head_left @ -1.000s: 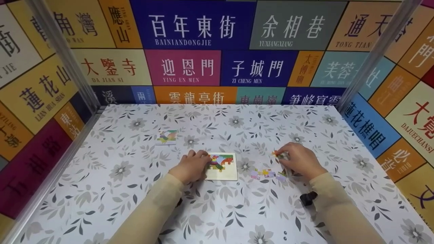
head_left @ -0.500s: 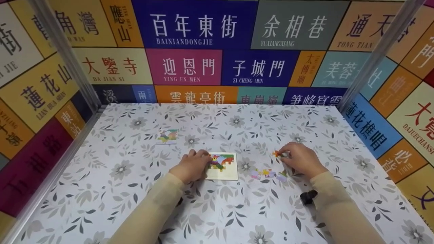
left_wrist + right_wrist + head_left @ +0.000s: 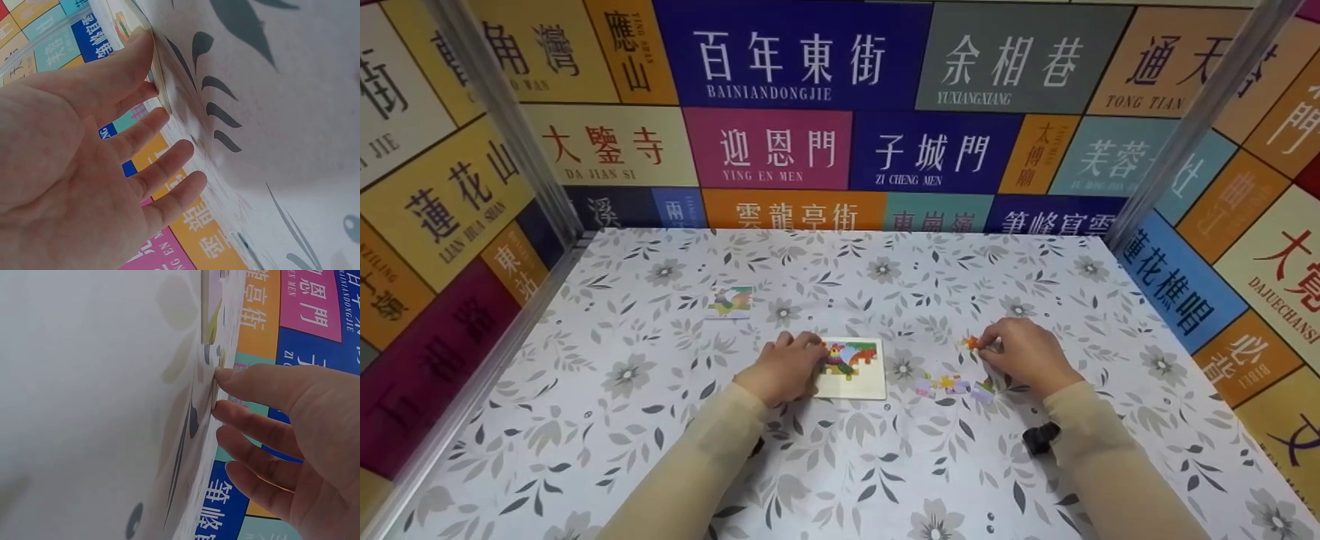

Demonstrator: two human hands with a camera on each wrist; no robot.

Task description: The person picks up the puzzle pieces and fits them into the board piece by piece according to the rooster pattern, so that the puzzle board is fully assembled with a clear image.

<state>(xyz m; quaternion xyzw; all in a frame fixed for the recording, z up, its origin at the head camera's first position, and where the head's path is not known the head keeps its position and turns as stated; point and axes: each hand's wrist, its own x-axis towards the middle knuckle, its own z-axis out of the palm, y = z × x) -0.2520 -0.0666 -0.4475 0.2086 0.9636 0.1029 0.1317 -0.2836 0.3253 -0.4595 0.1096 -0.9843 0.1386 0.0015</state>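
**Puzzle Half-Built on Flowered Table**

Nearest the camera, two tan sleeves, a black wrist strap under the right one. Just right of the puzzle tray (image 3: 851,369): loose puzzle pieces (image 3: 952,386), unplaced. On the tray's left edge, left hand (image 3: 784,367), fingers straight and relaxed, pressing flat, gripping nothing. Inside the tray, upper portion filled with a colourful animal picture, lower portion bare; by the look of it, roughly half done. Right of the tray, right hand (image 3: 1024,352), fingertips pinching a small orange piece (image 3: 971,343) at the tabletop. Beyond the tray to the left, a small reference picture card (image 3: 730,301) lying alone on the floral tablecloth (image 3: 885,480). Farthest back, wall signs (image 3: 791,64): "BAINIANDONGJIE", "YING EN MEN", "ZI CHENG MEN", "DA JIAN SI".
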